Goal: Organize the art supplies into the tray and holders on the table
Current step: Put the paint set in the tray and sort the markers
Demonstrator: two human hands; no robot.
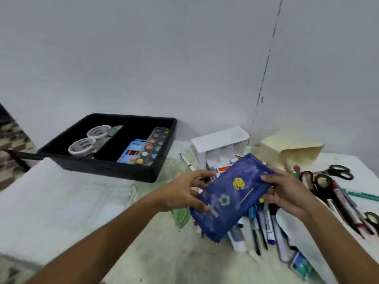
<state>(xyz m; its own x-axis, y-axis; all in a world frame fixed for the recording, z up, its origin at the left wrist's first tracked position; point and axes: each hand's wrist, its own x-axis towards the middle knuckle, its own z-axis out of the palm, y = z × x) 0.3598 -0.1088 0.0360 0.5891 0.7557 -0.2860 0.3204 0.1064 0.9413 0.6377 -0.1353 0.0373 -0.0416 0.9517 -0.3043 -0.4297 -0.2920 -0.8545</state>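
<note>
— What are the hands doing?

— Both are holding a blue pencil case (229, 196) up over the table (164, 253). The left hand (184, 193) is gripping its near left end, thumb on top. The right hand (287, 193) is pinching its far right end.

— What is lying under it?

— A pile of pens and markers (264, 226), near the table's right edge. Scissors (339, 172) are lying there too.

— Where is the tray sitting?

— The black tray (106, 167) is sitting at the table's far left corner. Two round tubs (90, 140) are sitting in its left part. A paint set (152, 147) and a blue box (131, 151) are lying in its right part.

— And the holder?

— The white holder (220, 144) is standing by the far edge, right of the tray.
</note>
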